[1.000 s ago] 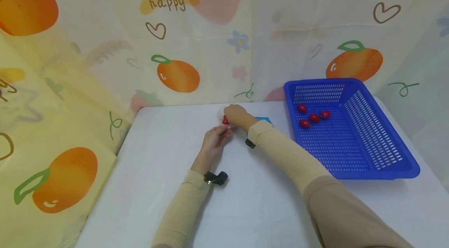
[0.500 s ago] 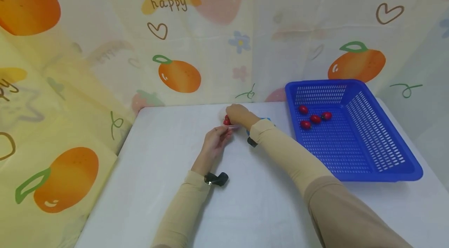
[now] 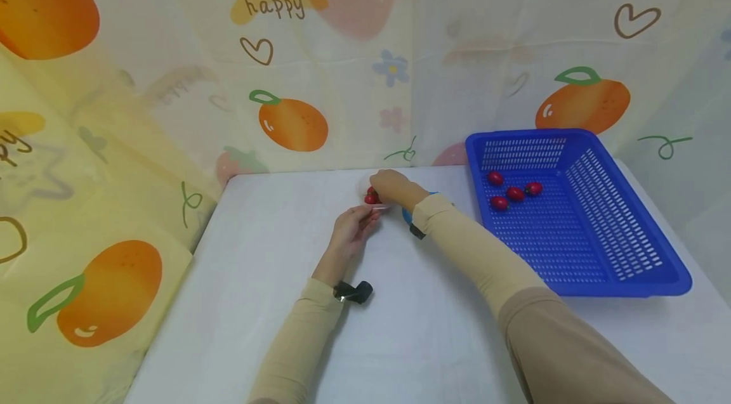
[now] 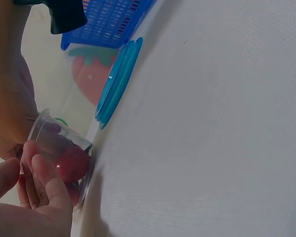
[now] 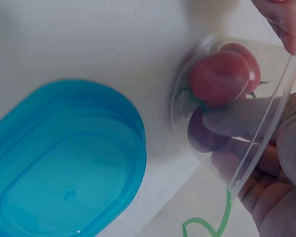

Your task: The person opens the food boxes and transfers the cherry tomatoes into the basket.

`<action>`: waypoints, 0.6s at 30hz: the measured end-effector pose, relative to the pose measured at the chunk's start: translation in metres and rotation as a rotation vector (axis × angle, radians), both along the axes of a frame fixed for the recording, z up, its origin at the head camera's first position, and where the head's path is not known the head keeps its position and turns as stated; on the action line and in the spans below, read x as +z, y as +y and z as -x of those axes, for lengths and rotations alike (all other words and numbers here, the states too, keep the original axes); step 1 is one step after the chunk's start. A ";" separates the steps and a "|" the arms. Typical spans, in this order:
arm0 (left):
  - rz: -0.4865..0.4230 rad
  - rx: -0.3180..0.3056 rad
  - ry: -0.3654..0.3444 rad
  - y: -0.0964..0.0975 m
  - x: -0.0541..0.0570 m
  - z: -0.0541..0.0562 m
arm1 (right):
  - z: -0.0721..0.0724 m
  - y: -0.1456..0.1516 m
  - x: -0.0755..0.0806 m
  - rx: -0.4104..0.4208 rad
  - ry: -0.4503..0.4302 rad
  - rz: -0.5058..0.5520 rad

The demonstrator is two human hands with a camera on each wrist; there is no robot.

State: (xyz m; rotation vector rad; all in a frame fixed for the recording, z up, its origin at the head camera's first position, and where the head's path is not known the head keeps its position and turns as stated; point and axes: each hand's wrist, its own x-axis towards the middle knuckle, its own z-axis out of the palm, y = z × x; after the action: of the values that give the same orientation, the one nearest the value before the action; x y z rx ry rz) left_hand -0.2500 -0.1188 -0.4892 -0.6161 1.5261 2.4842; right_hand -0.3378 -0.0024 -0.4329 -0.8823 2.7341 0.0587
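A clear plastic container [image 5: 271, 61] with red cherry tomatoes [image 5: 219, 79] in it stands on the table near its back edge. My left hand [image 3: 349, 226] pinches the container's rim between thumb and fingers, as the left wrist view shows [image 4: 44, 197]. From the other side my right hand [image 3: 396, 188] reaches in over the rim. Its thumb and fingers close around a darker cherry tomato [image 5: 200, 133] low inside the container, next to the others. Part of that grip is blurred by the plastic. In the head view the right hand covers much of the container.
A blue oval lid [image 5: 69, 163] lies beside the container, mostly behind the right wrist in the head view. On the right stands a blue perforated basket [image 3: 645, 226] with several cherry tomatoes [image 3: 515, 193] inside. A fruit-print cloth [image 3: 342, 74] hangs behind the white table [image 3: 257, 264].
My right hand and forearm have shifted slightly to the right, so more of the tomatoes in the container shows. The left hand keeps its hold on the rim.
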 end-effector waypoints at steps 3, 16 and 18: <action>-0.002 0.000 -0.005 0.000 0.000 0.000 | 0.000 0.001 0.003 -0.003 -0.023 0.006; 0.019 -0.006 -0.038 -0.001 0.001 -0.003 | 0.005 0.009 0.010 0.041 -0.066 0.069; 0.014 -0.003 -0.036 -0.001 0.001 -0.002 | 0.004 0.012 0.014 0.026 -0.092 0.088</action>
State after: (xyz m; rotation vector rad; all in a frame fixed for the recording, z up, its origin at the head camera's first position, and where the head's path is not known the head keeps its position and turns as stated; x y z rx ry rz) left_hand -0.2477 -0.1201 -0.4882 -0.6569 1.5320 2.4481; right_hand -0.3422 0.0092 -0.4191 -0.9210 2.6575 -0.0952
